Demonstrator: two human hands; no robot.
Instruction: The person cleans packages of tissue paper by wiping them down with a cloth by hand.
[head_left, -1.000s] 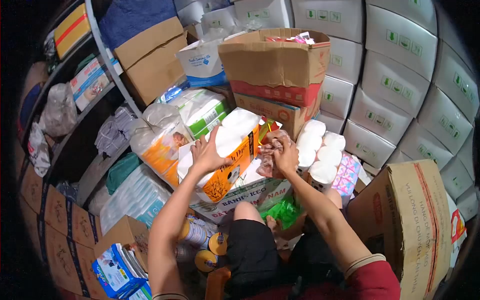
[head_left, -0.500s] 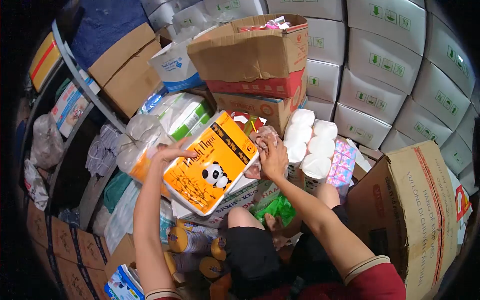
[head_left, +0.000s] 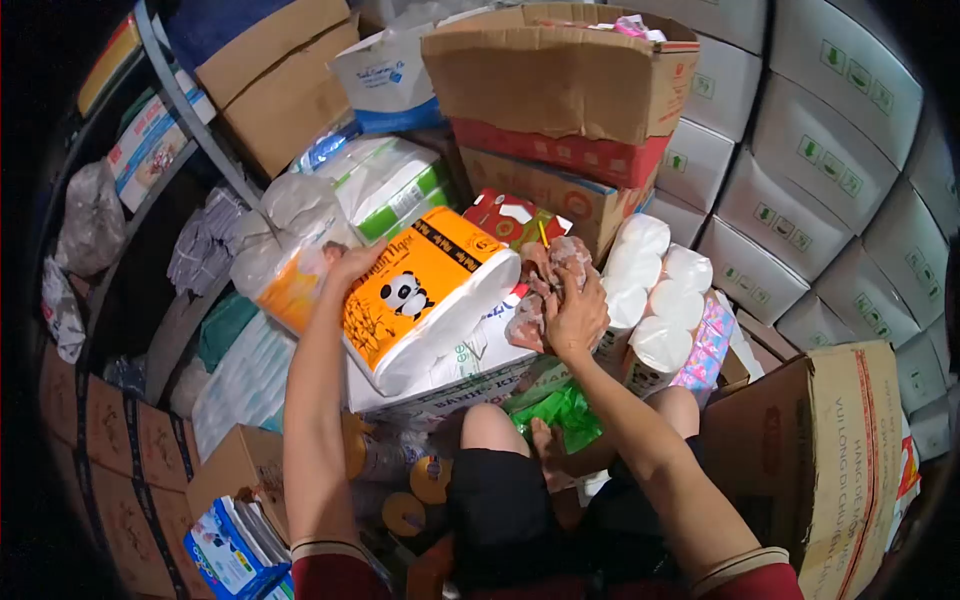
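My left hand (head_left: 350, 268) grips the left side of an orange tissue pack (head_left: 420, 275) with a panda printed on it; the thumb's exact hold is partly hidden. The pack tilts above a white carton (head_left: 470, 385). To its right, my right hand (head_left: 578, 315) is closed on crumpled, translucent pinkish-brown plastic (head_left: 568, 258), which stands apart from the pack. Beside that hand are wrapped white tissue rolls (head_left: 638, 260). A clear bag with orange packs (head_left: 290, 260) lies just left of my left hand.
Stacked white cartons (head_left: 830, 165) form a wall on the right. An open brown box (head_left: 850, 450) stands at right front, and a torn cardboard box (head_left: 550, 90) at the back. Metal shelving (head_left: 180, 90) curves along the left. Green plastic (head_left: 555, 415) lies by my feet.
The tissue pack has tipped back, showing more of its white lower side. My right hand has drawn away from it to the right with the crumpled plastic. The camera view has shifted slightly.
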